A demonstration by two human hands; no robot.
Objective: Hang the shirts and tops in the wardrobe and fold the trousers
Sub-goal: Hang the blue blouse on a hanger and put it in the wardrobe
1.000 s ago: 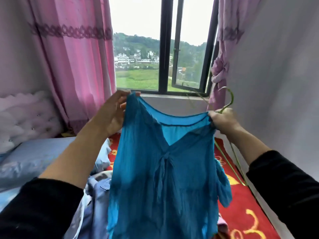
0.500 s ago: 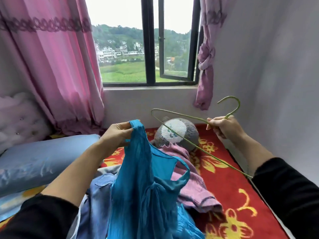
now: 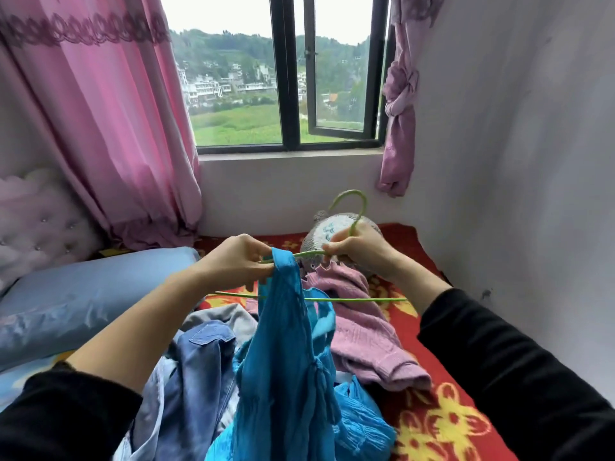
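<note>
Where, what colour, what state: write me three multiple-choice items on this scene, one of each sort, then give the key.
1. Where does the pink knitted top lie?
A. On the red blanket
B. On the windowsill
C. On the blue pillow

2. What colour is the hanger?
A. White
B. Green
C. Black

3. How is the blue top now?
A. Folded flat
B. Hung in a wardrobe
C. Strap pinched by the left hand at the hanger, which the right hand grips

Key: 1 A, it sprawls on the flowered red blanket; 2 B, its wire is green; 3 C, the rest of it dangles over the clothes pile.
</note>
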